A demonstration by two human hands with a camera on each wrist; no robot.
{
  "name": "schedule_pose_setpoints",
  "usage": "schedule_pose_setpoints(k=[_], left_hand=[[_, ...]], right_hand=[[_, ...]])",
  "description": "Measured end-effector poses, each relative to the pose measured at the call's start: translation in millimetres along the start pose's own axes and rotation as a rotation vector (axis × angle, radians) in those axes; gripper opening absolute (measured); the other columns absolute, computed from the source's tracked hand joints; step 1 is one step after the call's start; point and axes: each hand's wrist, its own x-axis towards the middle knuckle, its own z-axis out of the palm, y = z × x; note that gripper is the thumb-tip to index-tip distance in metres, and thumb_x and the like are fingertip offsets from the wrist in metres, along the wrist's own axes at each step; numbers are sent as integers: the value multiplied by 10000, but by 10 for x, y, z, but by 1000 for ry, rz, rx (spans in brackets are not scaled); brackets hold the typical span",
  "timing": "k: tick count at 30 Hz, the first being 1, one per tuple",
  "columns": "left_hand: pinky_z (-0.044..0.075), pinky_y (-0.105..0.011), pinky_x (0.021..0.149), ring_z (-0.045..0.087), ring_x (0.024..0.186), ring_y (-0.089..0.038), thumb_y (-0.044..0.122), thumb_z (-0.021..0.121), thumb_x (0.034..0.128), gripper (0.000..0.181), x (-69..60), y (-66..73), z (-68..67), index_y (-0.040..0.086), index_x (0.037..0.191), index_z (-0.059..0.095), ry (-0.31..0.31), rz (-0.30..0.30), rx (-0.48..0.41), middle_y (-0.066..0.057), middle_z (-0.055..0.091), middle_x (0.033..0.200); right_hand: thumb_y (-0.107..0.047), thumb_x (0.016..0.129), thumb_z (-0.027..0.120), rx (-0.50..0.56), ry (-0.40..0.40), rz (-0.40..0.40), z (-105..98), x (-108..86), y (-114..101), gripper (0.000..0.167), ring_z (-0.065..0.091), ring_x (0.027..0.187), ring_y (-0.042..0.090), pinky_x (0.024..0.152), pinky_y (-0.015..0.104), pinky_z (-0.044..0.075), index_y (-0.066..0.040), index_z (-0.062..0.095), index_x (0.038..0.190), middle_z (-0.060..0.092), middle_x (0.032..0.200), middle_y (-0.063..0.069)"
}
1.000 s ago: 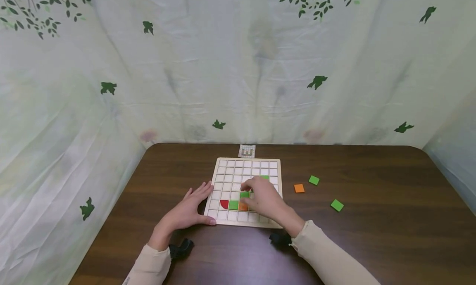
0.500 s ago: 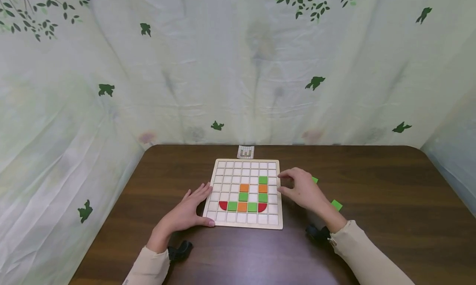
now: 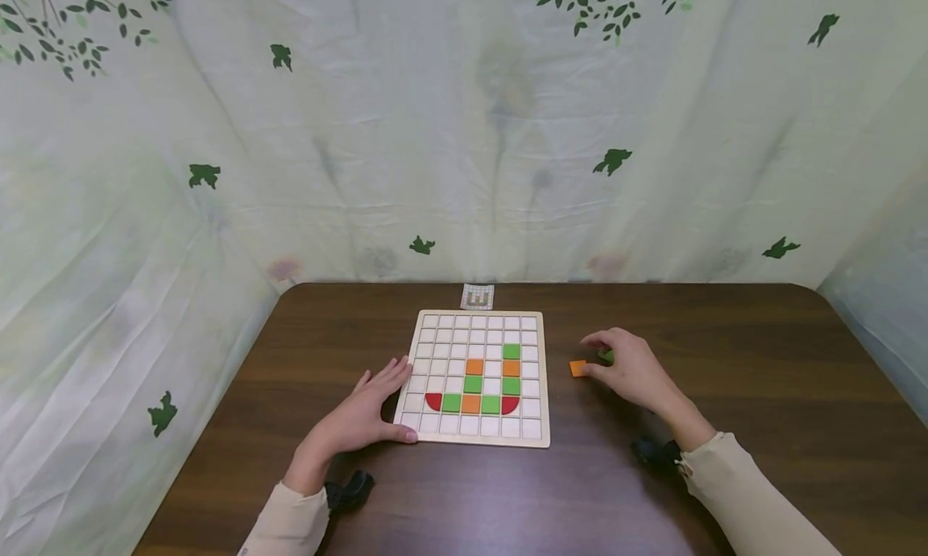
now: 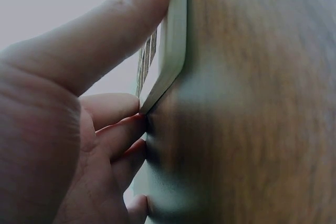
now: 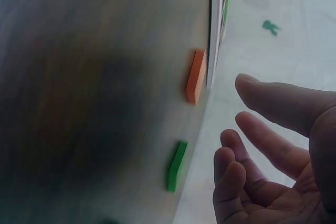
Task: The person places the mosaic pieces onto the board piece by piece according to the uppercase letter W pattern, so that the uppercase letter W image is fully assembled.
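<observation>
A pale wooden grid board (image 3: pixel 483 435) lies flat on the table, with several green, orange and red tiles set in its cells. My left hand (image 3: pixel 370 411) rests at its left side, fingers extended along the edge and thumb on the near corner. The left wrist view shows that thumb (image 4: pixel 121 24) over the board's rim (image 4: pixel 176 51). Right of the board, my right hand (image 3: pixel 627 371) hovers with thumb and fingers spread apart. Beneath it are an orange tile (image 3: pixel 577 368) and a partly covered green tile (image 3: pixel 606 355). The right wrist view shows nothing in its grasp.
A small card (image 3: pixel 477 296) with a printed grid pattern lies behind the board. The brown table (image 3: pixel 761 363) extends far to the right. A patterned cloth (image 3: pixel 464 137) hangs behind its far edge. Dark bands (image 3: pixel 351 491) are worn at both wrists.
My right hand has lifted off the board and moved right to the loose tiles. An orange tile now shows in the board cell it covered. My left hand holds its place.
</observation>
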Motion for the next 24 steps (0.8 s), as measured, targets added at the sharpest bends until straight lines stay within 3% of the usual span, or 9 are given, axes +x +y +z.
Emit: schedule_pose_setpoints(k=[11,18,24], left_hand=[[38,-630,1191,128,1529,-360,501,848,757,1096,11,18,-14,30,1577,294,-3,1,0,-126,204,1656],[39,-623,1193,136,1527,-363,480,855,757,1091,-2,13,-13,21,1573,298,-2,-4,-5,-138,205,1653],[37,-615,1196,138,1527,-359,483,857,754,1095,3,12,1,11,1570,301,1,4,-16,-141,211,1651]], right_hand=[[-128,887,774,1,2,39,-148,-10,260,360,605,990,333,835,526,518,-2,690,1213,656,1106,165],[-136,886,771,16,-50,122,-189,19,329,424,578,1089,392,862,551,506,0,652,1269,630,1209,218],[-119,895,757,37,-96,155,-203,52,371,415,593,1062,375,846,515,523,30,640,1264,641,1183,221]])
